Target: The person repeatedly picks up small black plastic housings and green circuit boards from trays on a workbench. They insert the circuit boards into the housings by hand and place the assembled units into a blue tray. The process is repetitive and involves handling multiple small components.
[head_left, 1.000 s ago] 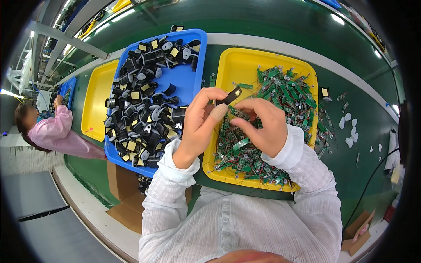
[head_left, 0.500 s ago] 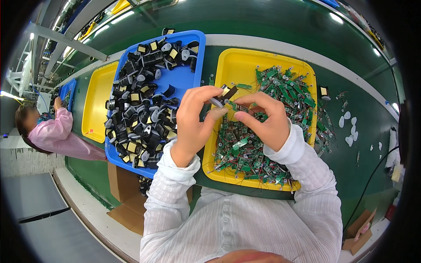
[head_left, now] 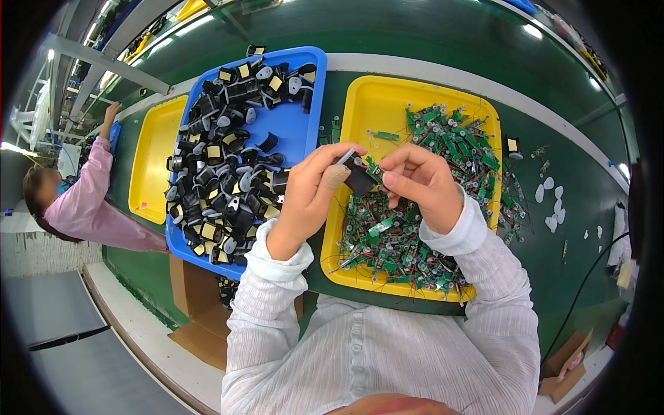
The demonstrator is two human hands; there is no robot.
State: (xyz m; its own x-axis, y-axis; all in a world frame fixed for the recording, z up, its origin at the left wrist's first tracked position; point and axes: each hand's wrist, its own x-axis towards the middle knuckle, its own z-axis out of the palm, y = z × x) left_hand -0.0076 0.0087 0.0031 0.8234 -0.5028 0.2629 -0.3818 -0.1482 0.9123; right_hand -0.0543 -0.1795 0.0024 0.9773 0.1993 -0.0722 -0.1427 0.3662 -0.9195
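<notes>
My left hand (head_left: 311, 194) is closed on a black plastic housing (head_left: 359, 181) with a grey edge, held above the yellow tray (head_left: 332, 266). A small green circuit board (head_left: 374, 170) sits against the housing's right side. My right hand (head_left: 423, 181) pinches that board between thumb and fingers; whether the board is inside the housing I cannot tell. Below my hands, the yellow tray holds a heap of green circuit boards (head_left: 387, 249) with thin wires. On the left, a blue tray (head_left: 294, 124) is filled with similar black housings (head_left: 228, 166), several showing cream pads.
Another yellow tray (head_left: 149, 162) stands farther left, near a co-worker in a pink sleeve (head_left: 90, 183). White flat pieces (head_left: 551, 223), loose boards (head_left: 513, 200) and one black housing (head_left: 512, 147) lie right of my tray. Cardboard boxes (head_left: 200, 332) stand below the table edge; a black cable (head_left: 584, 290) hangs at right.
The housing in my left hand has been turned, its black side now facing up. My right fingers have curled closer round the board. The co-worker's arm has risen.
</notes>
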